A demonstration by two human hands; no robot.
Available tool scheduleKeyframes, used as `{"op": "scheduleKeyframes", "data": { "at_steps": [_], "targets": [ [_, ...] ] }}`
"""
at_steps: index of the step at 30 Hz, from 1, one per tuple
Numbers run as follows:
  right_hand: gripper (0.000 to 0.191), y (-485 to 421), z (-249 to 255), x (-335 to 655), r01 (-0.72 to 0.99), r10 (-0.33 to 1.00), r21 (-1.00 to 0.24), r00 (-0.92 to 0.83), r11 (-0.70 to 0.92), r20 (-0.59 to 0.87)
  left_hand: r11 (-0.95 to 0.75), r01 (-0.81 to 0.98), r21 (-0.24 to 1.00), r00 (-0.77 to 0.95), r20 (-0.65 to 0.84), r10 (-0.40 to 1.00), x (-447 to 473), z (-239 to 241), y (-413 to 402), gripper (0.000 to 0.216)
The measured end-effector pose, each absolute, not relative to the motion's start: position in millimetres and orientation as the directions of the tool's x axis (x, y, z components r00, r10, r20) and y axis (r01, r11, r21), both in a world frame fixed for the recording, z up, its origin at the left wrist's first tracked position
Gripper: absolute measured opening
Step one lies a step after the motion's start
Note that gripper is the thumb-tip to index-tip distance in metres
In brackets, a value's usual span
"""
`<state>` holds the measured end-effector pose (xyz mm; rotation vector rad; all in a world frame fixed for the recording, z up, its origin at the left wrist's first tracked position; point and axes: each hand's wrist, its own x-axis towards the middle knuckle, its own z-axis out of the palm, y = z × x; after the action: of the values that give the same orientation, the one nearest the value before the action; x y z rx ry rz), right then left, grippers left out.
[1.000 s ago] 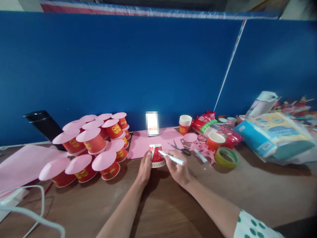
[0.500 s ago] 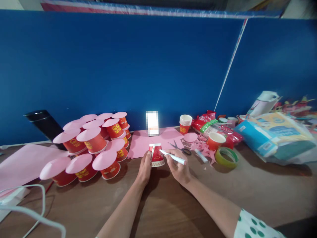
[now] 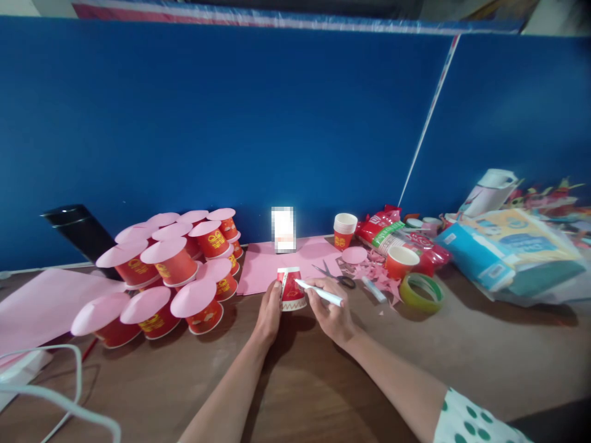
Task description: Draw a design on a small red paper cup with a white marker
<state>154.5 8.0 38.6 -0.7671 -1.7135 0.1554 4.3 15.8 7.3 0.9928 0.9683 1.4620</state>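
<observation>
A red paper cup stands upside down on the brown table, with a zigzag line drawn along its white rim. My left hand grips the cup from its left side, the thumb towards me. In my right hand is a white marker pen, held like a writing tool. The marker's tip is at the upper right of the cup's wall; whether it touches cannot be made out. Behind the cup lies pink paper, with scissors at its right edge.
On the left stand several red cups topped with pink paper cones. At right are a cup stack, pink scraps, an open cup, a tape roll and a blue-yellow pack. White cables cross the near left.
The whole view has shifted very slightly. Both hands keep their hold on the cup and the marker, and the marker's tip stays close to the cup's wall.
</observation>
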Motion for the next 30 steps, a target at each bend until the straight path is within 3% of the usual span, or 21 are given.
{"op": "scheduleKeyframes", "data": {
  "at_steps": [7,17,22,30],
  "targets": [
    [0.013,5.0,41.4,153.6,0.412,0.553,-0.475,-0.086,0.777,0.829,-0.081,-0.336,0.938,-0.092,0.053,0.994,3.4,6.0,17.3,0.046],
    [0.013,-1.0,39.7,150.1,0.339,0.486,-0.41,-0.178,0.847,0.856,0.017,-0.553,0.833,-0.104,-0.09,0.99,5.8,14.5,16.3,0.041],
    [0.017,-1.2,37.9,149.9,0.322,0.488,-0.412,-0.206,0.852,0.848,0.03,-0.527,0.849,-0.071,-0.08,0.994,4.5,14.7,15.1,0.052],
    [0.019,-0.6,36.1,149.9,0.335,0.502,-0.423,-0.201,0.842,0.841,-0.01,-0.466,0.885,-0.078,-0.03,0.997,4.4,10.2,15.4,0.048]
  ]
}}
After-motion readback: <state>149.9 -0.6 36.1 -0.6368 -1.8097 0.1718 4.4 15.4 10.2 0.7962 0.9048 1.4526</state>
